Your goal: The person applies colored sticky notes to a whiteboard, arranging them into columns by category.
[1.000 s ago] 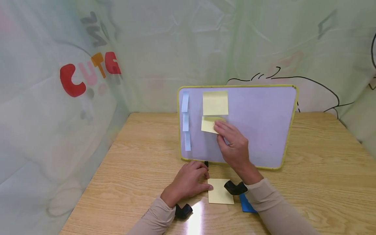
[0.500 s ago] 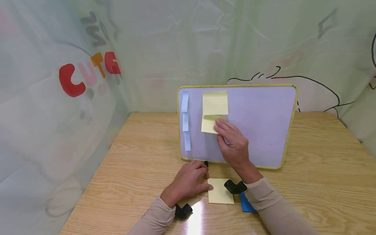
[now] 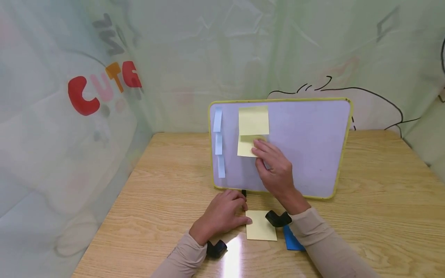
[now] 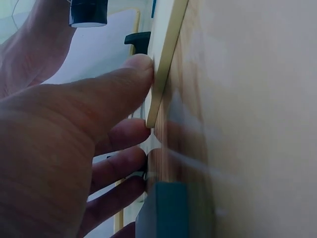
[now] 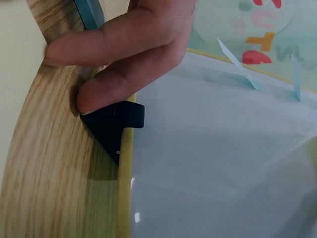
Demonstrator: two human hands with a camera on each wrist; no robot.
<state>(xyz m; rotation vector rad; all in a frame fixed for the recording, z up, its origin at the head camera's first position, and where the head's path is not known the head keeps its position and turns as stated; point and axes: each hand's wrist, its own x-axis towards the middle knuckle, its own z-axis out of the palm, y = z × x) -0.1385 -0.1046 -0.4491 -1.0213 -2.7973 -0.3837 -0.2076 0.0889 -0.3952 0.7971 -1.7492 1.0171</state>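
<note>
In the head view my right hand [image 3: 278,170] presses its fingertips on a yellow sticky note [image 3: 245,146] on the whiteboard [image 3: 309,135], hiding the note's right part. Right above it is a larger-looking yellow sticky note [image 3: 253,120], its lower edge meeting the pressed one. My left hand [image 3: 222,212] lies on the table at a yellow sticky note pad [image 3: 262,231]. Its thumb rests on the pad's top near the left edge. Close up in the left wrist view, the index fingertip touches the pad [image 4: 166,59] at its corner.
Several pale blue strips [image 3: 218,144] stick in a column along the board's left side. A black foot [image 5: 106,124] at the board's lower edge stands close to the left fingers. Something blue [image 3: 292,239] lies partly under the right sleeve [image 3: 313,227].
The pressed note sat slightly slanted with a small gap below the upper note. Its left side has since risen to meet that note. The left hand stays put; the head view shifts a little.
</note>
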